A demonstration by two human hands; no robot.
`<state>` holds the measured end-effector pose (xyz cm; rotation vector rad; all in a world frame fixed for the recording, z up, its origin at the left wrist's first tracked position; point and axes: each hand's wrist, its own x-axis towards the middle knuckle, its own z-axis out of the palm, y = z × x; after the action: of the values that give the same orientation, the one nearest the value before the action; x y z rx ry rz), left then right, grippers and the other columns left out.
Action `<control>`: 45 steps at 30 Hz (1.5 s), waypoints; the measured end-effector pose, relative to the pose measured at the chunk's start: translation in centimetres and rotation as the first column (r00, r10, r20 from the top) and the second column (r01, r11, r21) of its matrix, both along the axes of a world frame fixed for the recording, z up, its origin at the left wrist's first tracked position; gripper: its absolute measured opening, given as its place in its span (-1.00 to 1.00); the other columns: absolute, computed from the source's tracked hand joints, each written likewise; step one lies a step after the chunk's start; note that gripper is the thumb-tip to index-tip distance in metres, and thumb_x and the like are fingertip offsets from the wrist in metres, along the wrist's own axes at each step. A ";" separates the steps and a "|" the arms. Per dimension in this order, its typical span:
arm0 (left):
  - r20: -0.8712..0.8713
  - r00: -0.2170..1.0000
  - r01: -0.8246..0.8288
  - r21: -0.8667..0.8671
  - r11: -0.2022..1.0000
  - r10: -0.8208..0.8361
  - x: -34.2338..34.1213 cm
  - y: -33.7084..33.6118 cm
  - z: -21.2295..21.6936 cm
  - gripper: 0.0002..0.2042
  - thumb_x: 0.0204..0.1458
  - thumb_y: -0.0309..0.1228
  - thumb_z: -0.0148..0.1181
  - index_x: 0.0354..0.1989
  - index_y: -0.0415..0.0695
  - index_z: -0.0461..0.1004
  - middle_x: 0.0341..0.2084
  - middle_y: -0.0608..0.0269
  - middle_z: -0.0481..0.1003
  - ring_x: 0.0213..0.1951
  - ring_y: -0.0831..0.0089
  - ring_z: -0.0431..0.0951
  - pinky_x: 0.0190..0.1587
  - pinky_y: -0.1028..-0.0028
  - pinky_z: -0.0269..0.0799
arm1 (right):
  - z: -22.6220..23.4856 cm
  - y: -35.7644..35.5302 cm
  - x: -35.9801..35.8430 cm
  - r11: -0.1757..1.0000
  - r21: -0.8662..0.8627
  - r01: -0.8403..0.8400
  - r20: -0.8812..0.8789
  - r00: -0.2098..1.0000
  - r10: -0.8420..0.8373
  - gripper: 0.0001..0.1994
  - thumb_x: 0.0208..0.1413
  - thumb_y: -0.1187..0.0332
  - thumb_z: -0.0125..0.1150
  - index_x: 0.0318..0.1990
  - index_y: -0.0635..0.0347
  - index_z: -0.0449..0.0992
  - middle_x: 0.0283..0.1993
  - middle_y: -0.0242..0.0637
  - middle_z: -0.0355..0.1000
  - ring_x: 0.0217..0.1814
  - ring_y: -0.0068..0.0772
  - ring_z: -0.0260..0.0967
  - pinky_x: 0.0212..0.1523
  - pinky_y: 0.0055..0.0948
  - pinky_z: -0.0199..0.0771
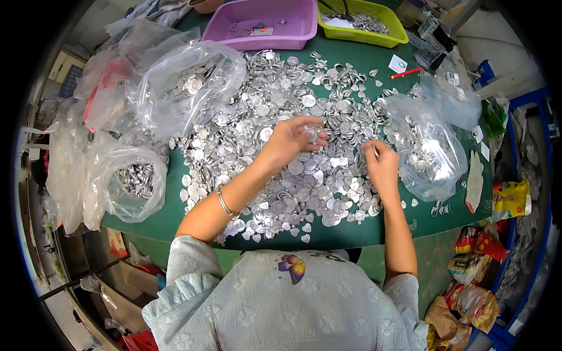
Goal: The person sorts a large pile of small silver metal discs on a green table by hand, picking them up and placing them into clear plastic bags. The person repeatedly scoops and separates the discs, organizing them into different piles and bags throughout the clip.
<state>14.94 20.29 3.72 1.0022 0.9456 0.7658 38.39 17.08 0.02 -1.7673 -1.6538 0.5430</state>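
Observation:
A wide heap of small silver metal pieces [281, 181], some round like coins and others leaf-shaped or curved like rings, covers the middle of the green table. Over the heap, my left hand [291, 140] is turned partly palm up, its fingers curled around a few silver pieces [313, 134]. A bangle [224, 203] circles that forearm. To the right, my right hand [380, 167] is closed in a pinch at the heap's right side. Whatever lies between its fingertips is too small to make out.
Plastic bags of silver pieces stand left [140, 202], far left [193, 117] and right [427, 152]. Behind the heap are a purple basket [263, 42] and a yellow-green basket [398, 36]. A red pen [406, 73] and white glove [474, 181] lie on the right.

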 end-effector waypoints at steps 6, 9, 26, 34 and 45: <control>0.011 1.000 -0.013 -0.070 0.997 0.013 -1.4 -0.3 -0.2 -0.68 0.18 -0.54 -0.22 0.09 -0.32 0.24 -0.13 -0.06 0.45 -0.11 0.27 0.53 -0.13 0.50 0.51 | 1.6 1.2 -3.3 0.992 -0.113 0.058 0.486 0.874 0.005 -0.65 0.06 0.08 0.12 -0.49 0.23 0.53 -0.57 0.00 0.43 -0.47 0.11 0.41 -0.46 -0.11 0.39; 0.159 0.987 -0.010 -0.085 0.996 0.023 -1.8 -0.8 -0.3 -0.67 0.18 -0.56 -0.24 0.11 -0.32 0.22 -0.07 -0.06 0.41 -0.06 0.26 0.50 -0.05 0.46 0.48 | 1.2 1.4 -2.8 0.998 -0.068 0.011 0.459 0.888 0.021 -0.63 0.04 0.08 0.13 -0.54 0.24 0.49 -0.58 -0.03 0.44 -0.49 0.04 0.44 -0.46 -0.11 0.41; -0.387 0.811 -0.041 0.710 0.703 0.438 -3.0 -2.9 0.0 -0.74 0.03 -0.71 -0.06 -0.10 -0.29 0.42 -0.13 0.10 0.47 -0.09 0.39 0.48 -0.03 0.51 0.36 | 2.5 -1.8 -1.7 0.932 -0.116 -0.343 -0.963 -0.189 -0.190 -0.78 0.15 0.27 -0.10 -0.41 0.21 0.36 -0.57 -0.26 0.25 -0.68 -0.53 0.07 -0.86 -0.66 -0.05; 0.336 0.938 0.059 -0.405 0.912 0.089 -2.5 -11.3 -0.2 -0.65 0.21 -0.25 -0.15 0.06 -0.19 0.31 -0.04 0.05 0.42 -0.02 0.29 0.45 0.00 0.41 0.39 | 3.2 -5.4 -5.6 0.888 -0.072 -0.454 -0.997 0.046 -0.057 -0.59 0.25 0.21 -0.13 -0.62 0.23 0.25 -0.66 -0.35 0.16 -0.70 -0.52 0.08 -0.65 -0.54 0.09; 0.491 0.620 0.017 -0.788 0.616 0.612 -2.8 -16.1 -2.3 -0.79 0.17 -0.27 -0.06 -0.20 -0.13 0.41 -0.43 0.28 0.48 -0.43 0.48 0.52 -0.40 0.54 0.48 | 5.6 -9.0 -11.7 0.586 0.177 -0.791 -0.147 0.567 0.810 -0.91 -0.12 0.51 0.16 -0.40 0.30 0.48 -0.29 -0.22 0.47 -0.18 -0.21 0.38 -0.07 -0.31 0.30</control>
<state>12.10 4.17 1.42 -0.2754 0.5998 0.8769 26.64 8.09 5.60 -0.7287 -2.2332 0.9940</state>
